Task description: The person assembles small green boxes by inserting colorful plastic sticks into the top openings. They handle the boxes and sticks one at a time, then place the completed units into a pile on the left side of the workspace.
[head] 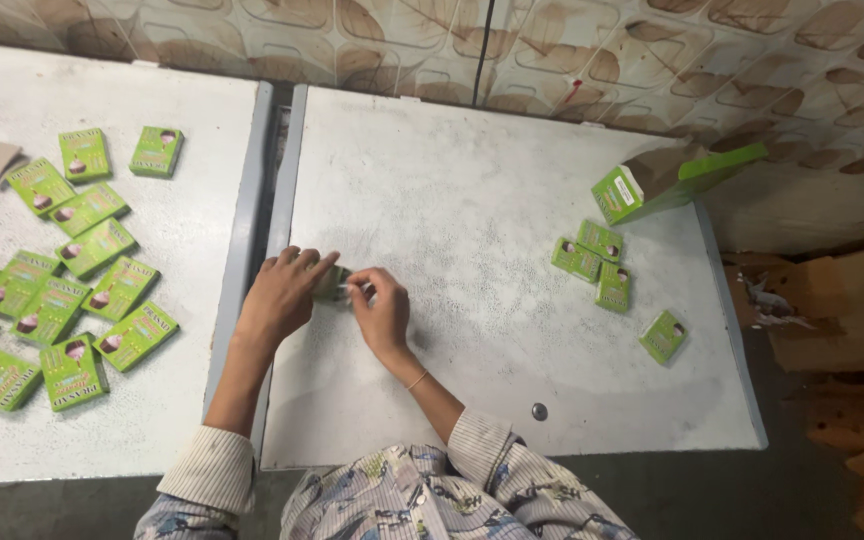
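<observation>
Carefully, I am pinching a small green box (334, 283) between my left hand (280, 297) and right hand (382, 312), both closed on it, low over the grey table (472, 210), keeping its edges square while pressing.

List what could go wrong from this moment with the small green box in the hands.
1. Both hands, left hand and right hand, cover the small green box, so a slip in the grip could crush it.
2. The open green carton sits tilted by the table edge; a nudge might tip it off.
</observation>
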